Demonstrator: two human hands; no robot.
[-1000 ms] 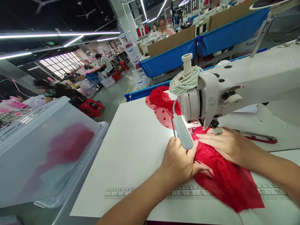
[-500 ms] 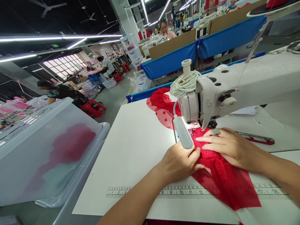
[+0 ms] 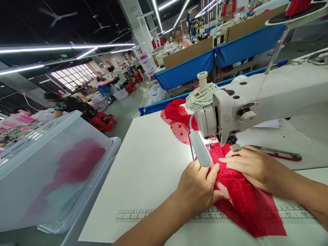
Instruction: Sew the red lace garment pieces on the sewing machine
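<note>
Red sheer lace fabric point(image 3: 252, 208) lies under the presser foot point(image 3: 210, 147) of a white sewing machine point(image 3: 279, 92) and spreads toward the table's front edge. My left hand point(image 3: 198, 186) rests at the fabric's left edge, its thumb and a finger apart on the cloth; a grey lamp point(image 3: 200, 148) covers some fingertips. Flat on the lace, to the right of the needle area, lies my right hand point(image 3: 252, 167) with its fingers stretched out. More red fabric point(image 3: 176, 118) is bunched behind the machine head.
Red-handled snips point(image 3: 282, 155) lie beyond my right hand. A printed ruler point(image 3: 133, 215) runs along the table point(image 3: 123, 174). To the left stands a translucent plastic bin point(image 3: 48, 177) with red cloth inside. A thread cone point(image 3: 294, 7) is above right. Several people sit at machines beyond.
My left thumb and finger have spread further apart on the fabric. My right hand has shifted slightly to the right. The whole view has tilted up a little.
</note>
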